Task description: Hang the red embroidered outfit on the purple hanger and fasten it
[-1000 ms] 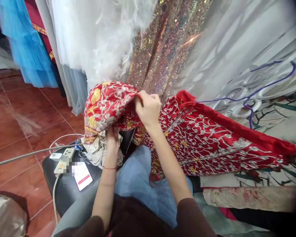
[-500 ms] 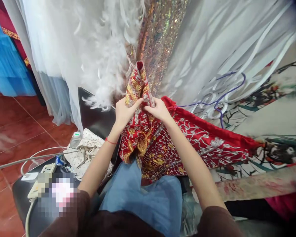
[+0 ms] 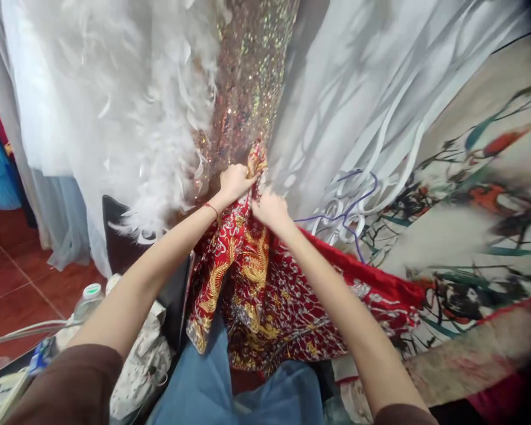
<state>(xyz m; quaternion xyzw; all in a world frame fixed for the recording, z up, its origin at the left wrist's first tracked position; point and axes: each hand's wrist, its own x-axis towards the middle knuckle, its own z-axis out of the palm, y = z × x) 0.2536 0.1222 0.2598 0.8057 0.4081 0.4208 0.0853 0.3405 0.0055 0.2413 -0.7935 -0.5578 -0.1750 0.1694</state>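
1. The left hand is closed tight on the top edge of the red cloth. It has a thin red string around its wrist.
2. The right hand is just beside it, a bit lower. It is closed on the same cloth too, pinching it between thumb and fingers.
3. The two hands are almost touching. A small tip of the cloth pokes up between them.
4. The red cloth has gold and silver stitching. It hangs down from the hands onto the lap, over the blue jeans, and spreads off to the right.
5. Right behind the hands hangs a sparkly dress. A white feather dress is on its left, and a white dress is on its right. A purple hanger lies near the right hand.
6. To hold the cloth up well, I think both hands should keep a firm pinch on the edge. The cloth looks heavy and could slip.
7. It would help to keep the hands level, so the cloth hangs flat.
8. The stitching could catch on the sparkly dress, so lifting slowly and staying a bit clear of it seems wise.
9. A bottle and a spotted bag sit low on the left, apart from the cloth.
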